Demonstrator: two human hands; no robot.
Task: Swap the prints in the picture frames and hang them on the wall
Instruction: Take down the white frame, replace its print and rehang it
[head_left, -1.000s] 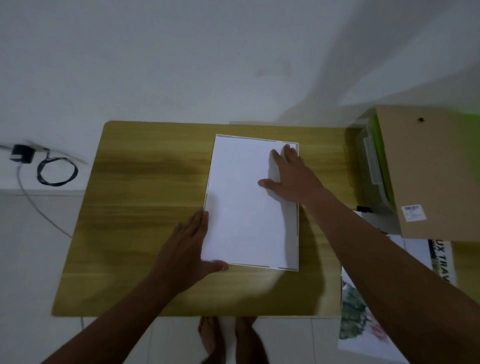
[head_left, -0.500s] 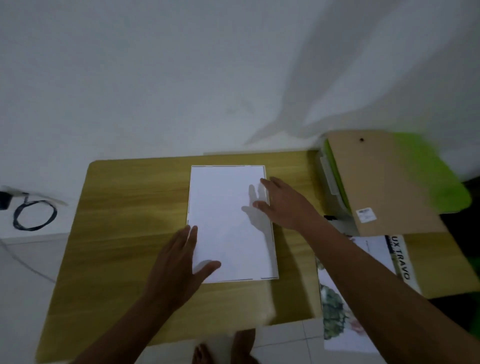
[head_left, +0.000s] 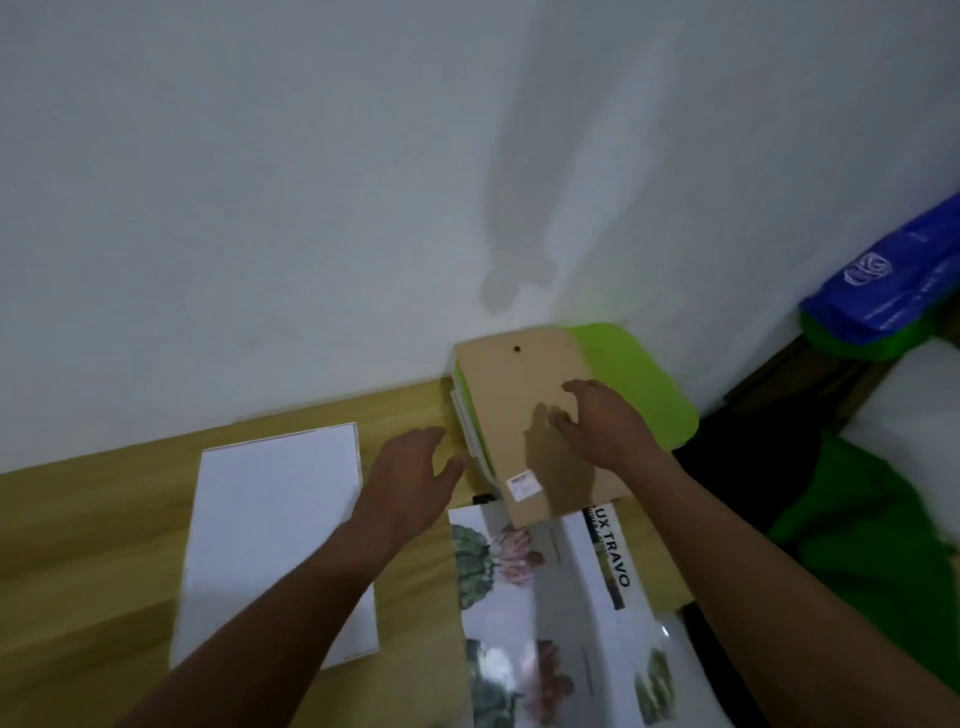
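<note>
Now, backing board (head_left: 540, 441): brown, stickered, edge over floral prints (head_left: 519, 571).
Right hand (head_left: 597, 421): yours rests bent on it, gripping nothing.
Left hand (head_left: 410, 483): spread, empty, beside white sheet (head_left: 270, 530).

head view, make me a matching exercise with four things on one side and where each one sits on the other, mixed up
Things:
1 white sheet
2 brown board
3 flower print
4 blue bag

Places:
a beneath the right hand
b at the far right edge of the view
c on the wooden table, left of the left hand
d nearest the camera, its far end under the brown board

Pairs: 1-c, 2-a, 3-d, 4-b
</note>
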